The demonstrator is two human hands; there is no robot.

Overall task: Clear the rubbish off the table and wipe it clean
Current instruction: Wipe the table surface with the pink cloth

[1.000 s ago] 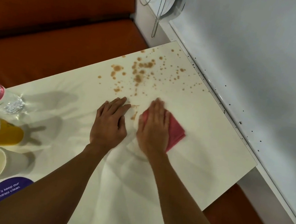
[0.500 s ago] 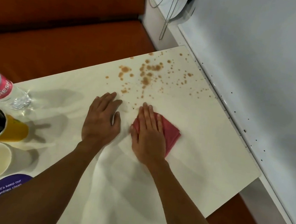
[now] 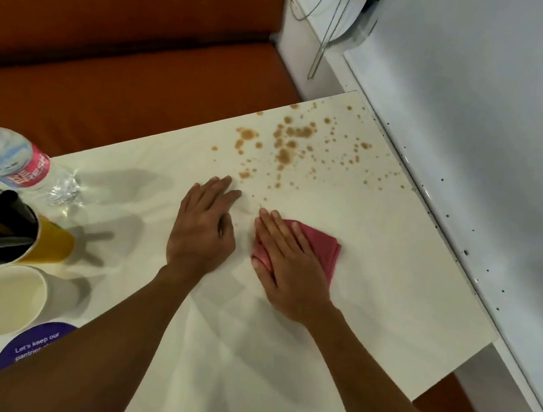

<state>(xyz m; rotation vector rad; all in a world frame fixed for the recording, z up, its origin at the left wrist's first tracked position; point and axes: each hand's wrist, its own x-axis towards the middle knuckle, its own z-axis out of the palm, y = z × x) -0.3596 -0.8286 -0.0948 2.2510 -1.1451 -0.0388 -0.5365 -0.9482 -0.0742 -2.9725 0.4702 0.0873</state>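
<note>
Right hand [image 3: 286, 263] lies flat with fingers straight, pressing a folded red cloth [image 3: 323, 247] onto the surface [image 3: 390, 290]. Left hand [image 3: 203, 228] rests flat and empty just beside it. Brown spots [image 3: 283, 155] lie just beyond the fingertips. A second earlier the cloth sat at their near edge; it has since drawn back. To the left:
- a plastic bottle [image 3: 23, 166], label partly legible as "RESH";
- a yellow cup [image 3: 51, 242] holding dark items I cannot identify;
- a white cup [image 3: 9, 299], empty;
- a purple sticker [image 3: 34, 344] reading "Let's keep our pantries".
</note>
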